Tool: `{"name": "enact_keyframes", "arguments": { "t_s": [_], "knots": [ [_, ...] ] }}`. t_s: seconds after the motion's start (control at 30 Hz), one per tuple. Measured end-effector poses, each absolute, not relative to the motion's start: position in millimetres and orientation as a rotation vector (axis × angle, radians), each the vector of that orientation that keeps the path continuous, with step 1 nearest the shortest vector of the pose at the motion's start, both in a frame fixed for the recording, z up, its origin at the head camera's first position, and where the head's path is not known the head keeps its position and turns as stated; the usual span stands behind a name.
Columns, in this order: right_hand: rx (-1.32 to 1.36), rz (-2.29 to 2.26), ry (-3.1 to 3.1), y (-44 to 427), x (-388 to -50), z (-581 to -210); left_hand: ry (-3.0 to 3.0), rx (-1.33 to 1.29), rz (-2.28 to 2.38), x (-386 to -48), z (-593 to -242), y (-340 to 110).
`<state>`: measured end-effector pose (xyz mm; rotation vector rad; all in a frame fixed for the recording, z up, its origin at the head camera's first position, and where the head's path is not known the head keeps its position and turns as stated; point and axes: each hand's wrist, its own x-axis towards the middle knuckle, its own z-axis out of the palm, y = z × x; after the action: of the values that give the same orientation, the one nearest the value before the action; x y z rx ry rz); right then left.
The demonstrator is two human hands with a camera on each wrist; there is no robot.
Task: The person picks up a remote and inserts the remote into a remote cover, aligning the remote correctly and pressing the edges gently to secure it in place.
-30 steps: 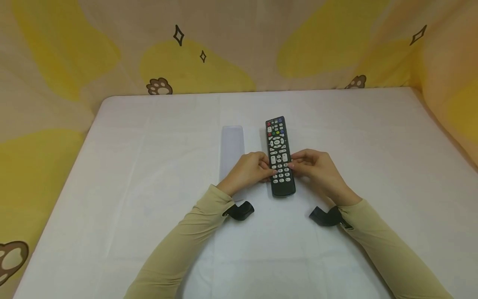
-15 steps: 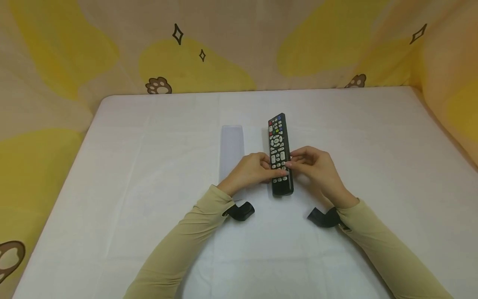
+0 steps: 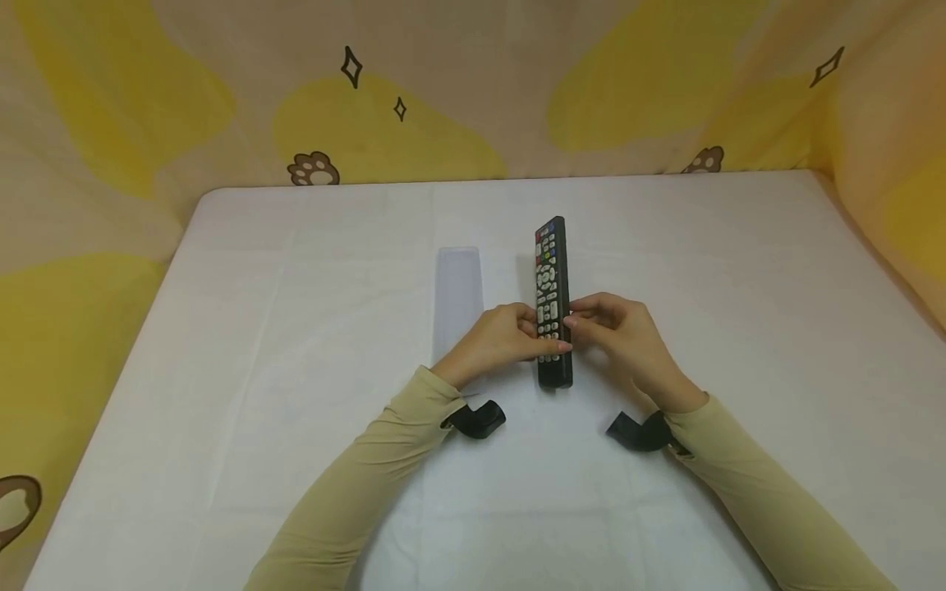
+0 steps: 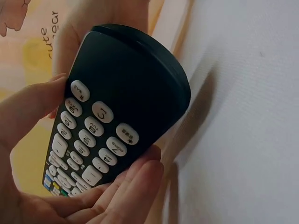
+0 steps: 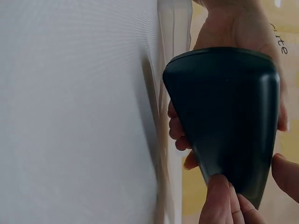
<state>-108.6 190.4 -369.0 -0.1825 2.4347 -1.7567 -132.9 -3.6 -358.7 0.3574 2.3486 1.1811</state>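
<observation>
A black remote control (image 3: 548, 283) with pale and coloured buttons is held over the white table, its button face turned to the left. My left hand (image 3: 493, 338) grips its lower part, thumb across the buttons and fingers at the other edge. On the opposite side, my right hand (image 3: 621, 332) pinches the right edge between thumb and fingers. In the right wrist view the smooth back of the remote control (image 5: 229, 112) shows, with fingertips touching it. The left wrist view looks at its rounded bottom end and number keys; the far end is small there.
A translucent plastic sleeve or tray (image 3: 456, 287) lies left of the remote, partly hidden behind the left hand and wrist. Black wrist mounts (image 3: 480, 419) sit at both cuffs. Patterned yellow cloth (image 3: 414, 148) hangs behind the white table (image 3: 296, 345).
The remote has turned about its long axis, from buttons facing up to facing left, and stands more upright. The left thumb reaches further across it. The sleeve has stayed in place.
</observation>
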Motion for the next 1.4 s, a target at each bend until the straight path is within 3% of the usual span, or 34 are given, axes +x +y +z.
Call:
{"name": "enact_keyframes", "arguments": {
  "t_s": [0.73, 1.4],
  "knots": [
    [-0.137, -2.03, 1.843, 204, -117, -381, 2.105, 0.481, 1.359, -133, -360, -5],
    [-0.132, -1.954, 1.907, 202, -117, -379, 2.038, 0.622, 1.375, -135, -362, -8]
  ]
}}
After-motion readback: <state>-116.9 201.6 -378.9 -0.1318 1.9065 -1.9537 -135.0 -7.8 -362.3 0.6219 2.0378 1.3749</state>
